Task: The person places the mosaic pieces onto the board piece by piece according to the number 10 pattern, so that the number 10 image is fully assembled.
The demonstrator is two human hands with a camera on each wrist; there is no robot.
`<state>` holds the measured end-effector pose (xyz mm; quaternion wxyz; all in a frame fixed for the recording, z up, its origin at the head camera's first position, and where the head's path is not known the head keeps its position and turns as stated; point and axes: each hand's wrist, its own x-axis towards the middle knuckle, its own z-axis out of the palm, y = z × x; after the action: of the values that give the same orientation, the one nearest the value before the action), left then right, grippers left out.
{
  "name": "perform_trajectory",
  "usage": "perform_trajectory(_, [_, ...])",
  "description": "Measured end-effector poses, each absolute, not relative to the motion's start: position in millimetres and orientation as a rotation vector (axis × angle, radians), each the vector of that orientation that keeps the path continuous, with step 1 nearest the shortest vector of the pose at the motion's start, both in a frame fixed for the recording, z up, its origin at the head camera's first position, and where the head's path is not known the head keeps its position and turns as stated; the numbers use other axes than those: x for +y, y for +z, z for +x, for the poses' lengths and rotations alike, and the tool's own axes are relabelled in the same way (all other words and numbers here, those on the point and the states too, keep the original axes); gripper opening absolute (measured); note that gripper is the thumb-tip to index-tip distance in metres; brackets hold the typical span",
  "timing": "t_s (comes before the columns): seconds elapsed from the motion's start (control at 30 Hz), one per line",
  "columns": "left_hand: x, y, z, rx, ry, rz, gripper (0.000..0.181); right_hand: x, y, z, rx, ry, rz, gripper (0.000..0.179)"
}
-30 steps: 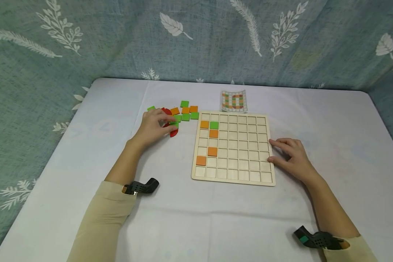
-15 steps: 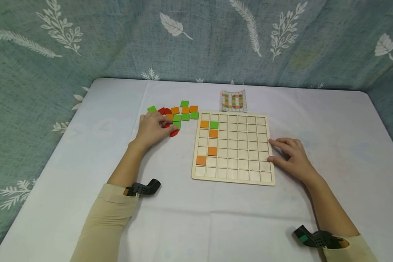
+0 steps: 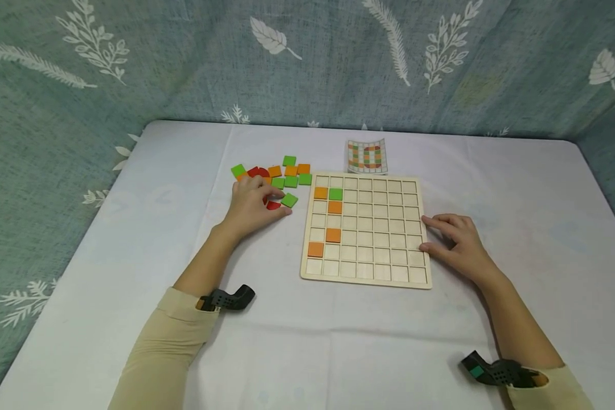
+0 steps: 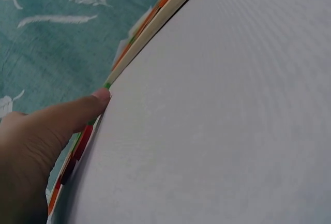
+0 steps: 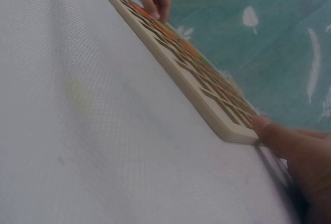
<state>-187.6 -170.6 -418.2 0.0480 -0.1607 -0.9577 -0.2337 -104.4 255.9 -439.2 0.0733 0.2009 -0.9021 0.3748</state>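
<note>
My left hand (image 3: 253, 208) is at the left side of the board, its index fingertip and thumb on either side of a green square tile (image 3: 289, 200) that sits turned at an angle. Red pieces (image 3: 273, 205) show beneath the curled fingers. In the left wrist view the thumb (image 4: 95, 102) points at a green edge. A wooden grid board (image 3: 374, 228) holds several orange tiles (image 3: 333, 235) and one green tile (image 3: 335, 194) in its left columns. At the board's right edge rests my right hand (image 3: 458, 246), thumb and index fingertips touching the rim.
Loose green, orange and red pieces (image 3: 290, 171) lie clustered beyond my left hand, against the board's upper left. A card with a coloured grid pattern (image 3: 367, 156) lies just behind the board. White cloth (image 3: 287, 341) covers the table, and a leaf-patterned curtain (image 3: 307, 68) hangs behind.
My left hand has shifted right and slightly nearer, and the green tile has slid out of the cluster toward the board, turning as it moved. The right hand stays at the board's edge.
</note>
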Motion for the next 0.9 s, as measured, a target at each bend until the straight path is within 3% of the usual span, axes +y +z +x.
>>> perform_trajectory(0.33, [-153, -423, -189, -2.736, -0.616, -0.641, 0.029, 260, -440, -103, -2.713, 1.123, 0.579, 0.054])
perform_trajectory(0.9, [-129, -424, -181, -2.521, -0.867, -1.006, 0.026, 256, -439, -104, -2.718, 1.143, 0.584, 0.054])
